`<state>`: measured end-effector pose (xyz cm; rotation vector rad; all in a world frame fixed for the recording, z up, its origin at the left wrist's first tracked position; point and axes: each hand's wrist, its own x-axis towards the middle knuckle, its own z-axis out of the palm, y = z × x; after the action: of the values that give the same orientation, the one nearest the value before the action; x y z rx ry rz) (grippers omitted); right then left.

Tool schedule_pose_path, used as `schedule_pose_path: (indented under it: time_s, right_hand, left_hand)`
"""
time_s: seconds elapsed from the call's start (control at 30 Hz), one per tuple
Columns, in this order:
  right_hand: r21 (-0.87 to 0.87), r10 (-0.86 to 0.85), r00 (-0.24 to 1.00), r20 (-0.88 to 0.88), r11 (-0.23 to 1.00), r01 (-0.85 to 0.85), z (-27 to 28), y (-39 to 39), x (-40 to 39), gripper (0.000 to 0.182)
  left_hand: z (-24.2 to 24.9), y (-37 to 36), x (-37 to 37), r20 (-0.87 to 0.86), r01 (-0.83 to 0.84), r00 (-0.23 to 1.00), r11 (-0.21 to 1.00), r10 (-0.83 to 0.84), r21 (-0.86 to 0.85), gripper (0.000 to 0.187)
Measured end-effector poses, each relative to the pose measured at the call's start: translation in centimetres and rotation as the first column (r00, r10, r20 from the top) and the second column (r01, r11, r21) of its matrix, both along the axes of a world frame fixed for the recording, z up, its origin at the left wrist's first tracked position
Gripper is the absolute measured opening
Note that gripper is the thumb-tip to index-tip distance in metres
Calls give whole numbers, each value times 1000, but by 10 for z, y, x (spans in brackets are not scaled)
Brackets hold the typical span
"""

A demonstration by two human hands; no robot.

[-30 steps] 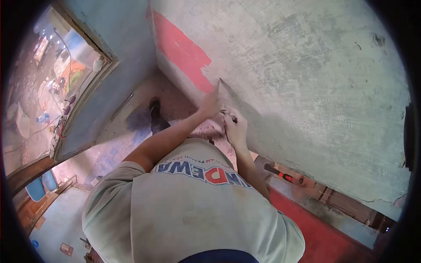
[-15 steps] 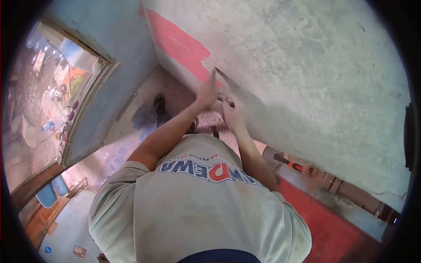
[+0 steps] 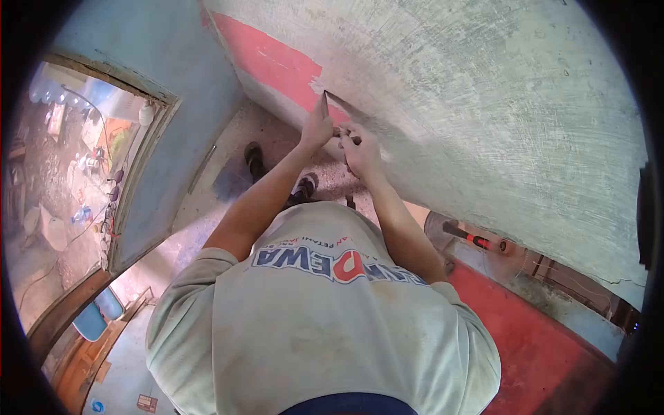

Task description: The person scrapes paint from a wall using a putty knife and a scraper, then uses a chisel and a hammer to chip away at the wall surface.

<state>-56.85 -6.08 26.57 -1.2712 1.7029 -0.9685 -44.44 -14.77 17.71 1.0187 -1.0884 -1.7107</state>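
Observation:
Both my hands are together at the wall, low down beside a patch of pink paint with a ragged edge. My right hand is closed around the handle end of what looks like a scraper, mostly hidden by fingers. At the tool's front, my left hand grips it, with fingers stretched up along the thin blade. The blade tip touches the wall where pink meets scraped grey-white. A dark shadow spreads to the right of the tip.
A doorway frame opens at left onto cluttered ground. Below my hands are my shoes on a speckled floor. Right of me, a tool with a red-and-black handle lies by a red surface. Blue chairs stand lower left.
The view has shifted slightly, so wall and hands appear higher and farther left. Both hands keep their hold on the scraper, its tip still at the pink edge.

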Motion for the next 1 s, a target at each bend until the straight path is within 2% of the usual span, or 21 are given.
schedule_pose_path:
  time_s: [0.07,0.13,0.2,0.27,0.37,0.43,0.5,0.53,0.6,0.63,0.7,0.77,0.8,0.83,0.9,0.93,0.97,1.0]
  right_hand:
    - [-28,-20,995,95,999,23,9,9,1,26]
    - [30,-67,988,141,998,64,24,35,-12,27]
    - [40,-58,991,123,998,54,27,37,-15,27]
    - [4,-23,999,37,1000,23,22,32,-15,28]
    - [-76,-17,999,-52,997,13,-7,14,-8,29]
    - [-107,-29,997,-66,994,22,-6,11,-3,29]
    - [49,-70,998,-5,996,70,19,35,-11,29]
    - [42,-66,998,6,997,65,19,45,-16,29]
    - [15,-55,998,20,998,55,14,52,-26,28]
    - [-36,-30,999,-29,999,29,13,45,-23,28]
    - [-129,6,991,-130,991,-23,4,19,-9,28]
    - [-124,7,992,-127,992,-23,-26,5,-4,28]
    - [-126,13,992,-126,992,-29,-35,0,-4,28]
    - [-113,5,995,-96,993,-16,-19,-1,-2,28]
    - [-68,-8,999,-34,998,6,15,21,-5,27]
    - [22,-31,999,-7,999,31,20,35,-11,26]
    - [108,-51,999,15,993,49,24,46,-20,25]
    - [93,-51,999,-7,994,51,24,43,-20,24]
  left_hand:
    - [-6,4,-12,196,17,981,999,-10,-37,77]
    - [6,21,-24,339,44,941,995,-10,-93,79]
    - [37,37,-27,432,87,902,979,2,-186,79]
    - [1,21,-28,414,24,906,967,87,-255,77]
    - [-11,14,-12,291,-10,955,989,53,-146,75]
    - [6,6,-8,329,41,944,993,-2,-111,76]
    - [23,21,-17,521,159,851,978,-66,-135,79]
    - [23,30,-23,473,174,874,979,-106,-102,80]
    - [-7,33,-34,395,41,911,925,121,-379,81]
    - [-9,35,-37,331,-23,918,864,217,-502,81]
    - [-4,14,-22,376,-15,919,964,117,-264,81]
    - [-3,6,-9,350,-7,935,993,49,-122,82]
    - [-7,3,-5,307,-7,951,994,42,-114,82]
    - [-16,-2,-3,263,-9,964,994,38,-109,83]
    - [-35,12,-27,328,-61,922,913,206,-403,84]
    - [-34,22,-38,317,-75,904,836,287,-544,85]
    - [-15,26,-35,351,-40,911,893,217,-448,84]
    - [5,31,-31,383,-4,912,938,145,-345,83]
